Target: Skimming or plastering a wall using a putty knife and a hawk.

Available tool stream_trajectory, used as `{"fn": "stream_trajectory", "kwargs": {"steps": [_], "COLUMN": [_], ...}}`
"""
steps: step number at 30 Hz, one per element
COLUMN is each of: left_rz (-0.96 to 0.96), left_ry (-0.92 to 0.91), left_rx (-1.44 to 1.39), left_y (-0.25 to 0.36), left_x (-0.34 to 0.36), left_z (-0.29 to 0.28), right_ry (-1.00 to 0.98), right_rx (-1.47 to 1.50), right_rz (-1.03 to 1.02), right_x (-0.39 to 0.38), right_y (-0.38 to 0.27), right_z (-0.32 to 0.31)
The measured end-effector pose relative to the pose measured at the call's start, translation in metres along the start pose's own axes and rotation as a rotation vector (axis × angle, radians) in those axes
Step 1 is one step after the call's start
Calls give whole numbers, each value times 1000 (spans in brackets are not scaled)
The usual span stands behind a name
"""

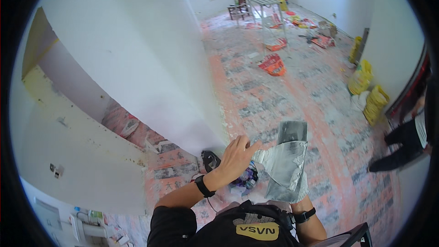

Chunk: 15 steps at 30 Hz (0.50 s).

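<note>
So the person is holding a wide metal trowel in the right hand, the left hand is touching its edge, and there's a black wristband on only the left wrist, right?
Not quite. The head view shows a black band on both wrists, not only the left. The rest holds: the right hand holds the wide metal trowel from beneath, and the left hand reaches across with a finger at its edge.

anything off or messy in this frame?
Yes. The floor is blotched with grey and orange smears and littered with torn orange bags. The metal trowels in the right hand are coated in grey plaster; the left hand touches their edge.
</note>
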<state>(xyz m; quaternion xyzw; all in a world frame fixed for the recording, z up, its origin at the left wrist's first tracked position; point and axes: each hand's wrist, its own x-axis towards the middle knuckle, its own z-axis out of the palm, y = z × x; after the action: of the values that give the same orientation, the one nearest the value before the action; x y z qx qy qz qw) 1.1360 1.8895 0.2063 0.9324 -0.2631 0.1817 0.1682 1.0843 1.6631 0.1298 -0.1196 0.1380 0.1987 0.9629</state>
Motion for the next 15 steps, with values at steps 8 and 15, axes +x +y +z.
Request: {"fn": "stream_trajectory", "kwargs": {"steps": [8, 15], "left_rz": [-431, -877], "left_ry": [-94, -119], "left_rx": [166, -378], "left_y": [-18, 18], "left_x": [41, 81], "left_z": [10, 54], "right_ry": [-12, -202], "right_rx": [35, -263], "right_rz": [125, -60], "right_x": [87, 157], "right_y": [-119, -194], "right_z": [15, 37]}}
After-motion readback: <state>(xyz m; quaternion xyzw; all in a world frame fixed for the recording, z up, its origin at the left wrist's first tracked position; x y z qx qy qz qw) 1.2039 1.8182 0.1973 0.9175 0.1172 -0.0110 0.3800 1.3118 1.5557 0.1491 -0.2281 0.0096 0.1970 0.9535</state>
